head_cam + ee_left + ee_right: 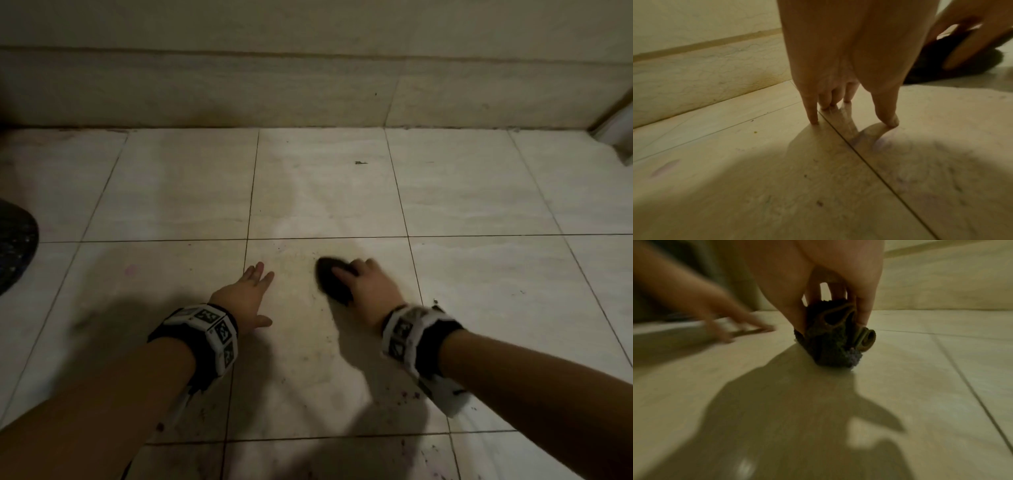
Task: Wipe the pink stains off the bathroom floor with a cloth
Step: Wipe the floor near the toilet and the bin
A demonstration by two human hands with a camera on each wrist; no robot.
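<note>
Both hands are down on the pale tiled floor (pixel 479 192) in the head view. Her or his right hand (pixel 368 289) grasps a dark, bunched cloth (pixel 334 282), fingers curled over its top, and presses it onto the tile just right of a grout line. To the left of it, apart from the cloth, the left hand (pixel 246 296) lies released, fingers straight and spread, pointing toward the far wall (pixel 308 85). Each wrist carries a white and black band with square markers. A faint pink stain (pixel 130 270) shows on the tile left of the left hand, and small dark and purplish specks (pixel 409 394) scatter over the near tiles by the right forearm. A dark rounded object (pixel 15 246) sits at the left edge; what it is cannot be told.

From the left wrist, the left hand (pixel 840 68) stands with straight fingers, and its fingertips (pixel 813 121) touch the floor (pixel 735 203) on either side of a dark grout line. A pale pink smear (pixel 666 167) lies on the near left tile. At the upper right, blurred, the right hand (pixel 970 37) covers the dark cloth (pixel 931 68).

From the right wrist, the right hand (pixel 807 280) pinches the crumpled cloth (pixel 832 340) between thumb and fingers, with the cloth's lower edge touching the floor (pixel 920 369). A purplish patch marks the cloth's lower right corner. On the left, blurred, the left hand (pixel 721 318) rests open on the tile.
</note>
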